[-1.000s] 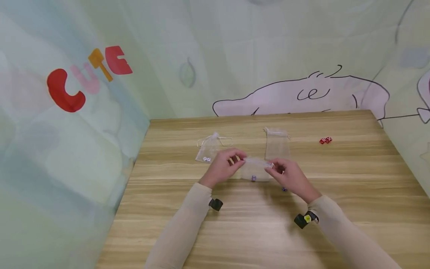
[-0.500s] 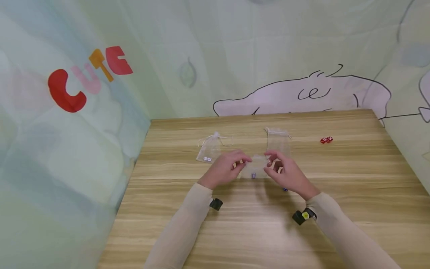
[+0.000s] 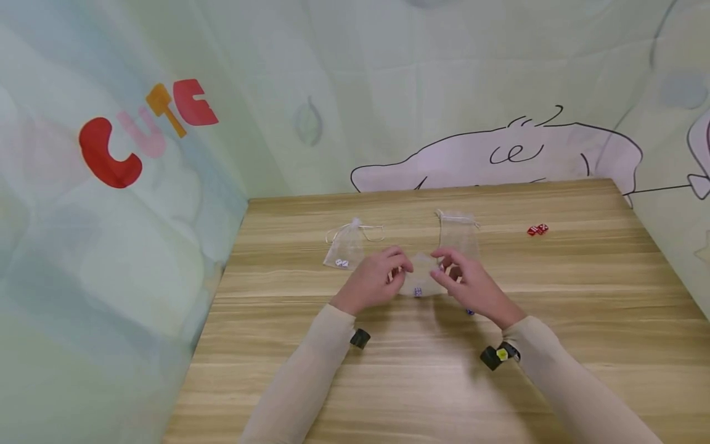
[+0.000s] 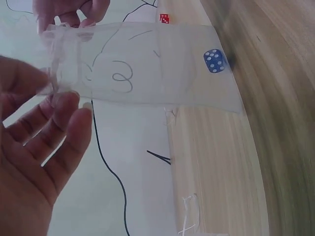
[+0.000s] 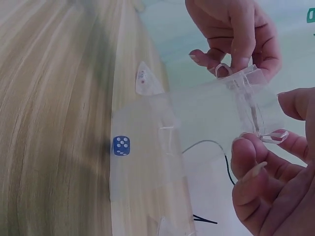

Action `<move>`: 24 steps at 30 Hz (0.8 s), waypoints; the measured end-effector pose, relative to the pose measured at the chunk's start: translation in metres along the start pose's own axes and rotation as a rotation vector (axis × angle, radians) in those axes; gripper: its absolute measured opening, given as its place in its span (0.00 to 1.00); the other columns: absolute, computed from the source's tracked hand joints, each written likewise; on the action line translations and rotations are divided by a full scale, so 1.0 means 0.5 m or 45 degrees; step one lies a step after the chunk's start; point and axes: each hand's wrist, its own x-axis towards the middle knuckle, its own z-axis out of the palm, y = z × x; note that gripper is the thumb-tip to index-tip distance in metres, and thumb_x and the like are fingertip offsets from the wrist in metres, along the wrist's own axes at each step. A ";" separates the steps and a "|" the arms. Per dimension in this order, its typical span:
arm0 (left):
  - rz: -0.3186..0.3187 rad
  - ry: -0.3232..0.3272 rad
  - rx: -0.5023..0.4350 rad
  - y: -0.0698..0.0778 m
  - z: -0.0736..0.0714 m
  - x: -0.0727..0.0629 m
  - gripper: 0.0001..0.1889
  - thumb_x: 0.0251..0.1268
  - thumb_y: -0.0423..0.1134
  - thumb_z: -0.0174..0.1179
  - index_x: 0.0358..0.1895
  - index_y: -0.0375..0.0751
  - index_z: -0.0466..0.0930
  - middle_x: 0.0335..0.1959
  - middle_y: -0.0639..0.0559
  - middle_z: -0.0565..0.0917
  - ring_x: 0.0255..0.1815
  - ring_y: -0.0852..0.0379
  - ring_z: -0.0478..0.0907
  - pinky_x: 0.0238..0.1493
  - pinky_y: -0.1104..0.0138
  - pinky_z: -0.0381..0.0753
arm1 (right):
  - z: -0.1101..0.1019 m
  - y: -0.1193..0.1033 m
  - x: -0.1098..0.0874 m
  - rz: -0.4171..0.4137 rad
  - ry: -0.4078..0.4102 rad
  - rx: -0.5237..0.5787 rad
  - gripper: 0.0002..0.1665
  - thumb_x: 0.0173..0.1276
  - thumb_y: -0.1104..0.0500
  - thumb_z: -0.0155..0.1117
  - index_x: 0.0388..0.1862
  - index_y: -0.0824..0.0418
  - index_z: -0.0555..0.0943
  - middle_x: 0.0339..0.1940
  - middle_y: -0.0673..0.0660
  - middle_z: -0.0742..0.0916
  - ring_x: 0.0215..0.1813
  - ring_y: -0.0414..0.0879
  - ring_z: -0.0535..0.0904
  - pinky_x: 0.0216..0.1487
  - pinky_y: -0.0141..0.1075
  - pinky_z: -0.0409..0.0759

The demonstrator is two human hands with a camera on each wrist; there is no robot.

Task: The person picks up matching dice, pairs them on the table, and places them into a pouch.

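My left hand [image 3: 374,280] pinches the gathered top of a sheer white drawstring pouch [image 4: 142,69]. Opposite it, my right hand [image 3: 471,280] has curled fingers at the other top corner, by a loop of drawstring [image 5: 273,136]; its thumb stands apart from them. The pouch hangs between both hands, with one blue die [image 5: 121,146] at its bottom. On the table, a second blue die [image 3: 469,311] lies below my right hand, partly covered by it.
Left of my hands lies a tied pouch [image 3: 348,243] with white dice [image 3: 341,263] inside. A flat pouch [image 3: 459,231] lies behind my right hand. Red dice [image 3: 537,230] sit farther right on the wooden table [image 3: 310,394], which a printed curtain [image 3: 388,92] borders.
My right hand has shifted slightly left, and its thumb and index finger have parted from their pinch. My hands are closer together, the pouch still between them.
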 end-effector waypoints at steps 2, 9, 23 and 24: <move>-0.056 0.010 -0.087 0.000 0.001 -0.001 0.07 0.67 0.31 0.55 0.39 0.38 0.83 0.38 0.55 0.80 0.33 0.63 0.75 0.32 0.73 0.77 | -0.001 0.003 -0.001 0.019 -0.011 0.029 0.20 0.75 0.56 0.60 0.62 0.61 0.74 0.38 0.57 0.81 0.27 0.52 0.79 0.25 0.38 0.79; -0.201 0.067 -0.265 0.001 0.005 -0.004 0.08 0.72 0.37 0.57 0.37 0.39 0.85 0.37 0.57 0.80 0.34 0.64 0.76 0.33 0.72 0.80 | -0.010 0.012 -0.011 0.060 -0.001 0.095 0.21 0.77 0.55 0.57 0.65 0.62 0.72 0.42 0.61 0.80 0.29 0.59 0.79 0.28 0.41 0.81; -0.192 0.050 -0.261 -0.001 0.007 -0.001 0.07 0.71 0.35 0.58 0.40 0.37 0.85 0.36 0.56 0.81 0.35 0.64 0.77 0.34 0.73 0.80 | -0.044 0.084 -0.062 0.291 -0.198 -0.424 0.16 0.68 0.56 0.68 0.47 0.66 0.81 0.27 0.51 0.81 0.26 0.43 0.73 0.25 0.36 0.73; -0.192 0.049 -0.261 -0.002 0.006 -0.001 0.07 0.71 0.34 0.58 0.41 0.37 0.85 0.36 0.56 0.81 0.35 0.64 0.77 0.34 0.73 0.80 | -0.043 0.089 -0.066 0.322 -0.247 -0.439 0.16 0.66 0.56 0.70 0.46 0.65 0.81 0.26 0.51 0.80 0.26 0.43 0.73 0.26 0.37 0.73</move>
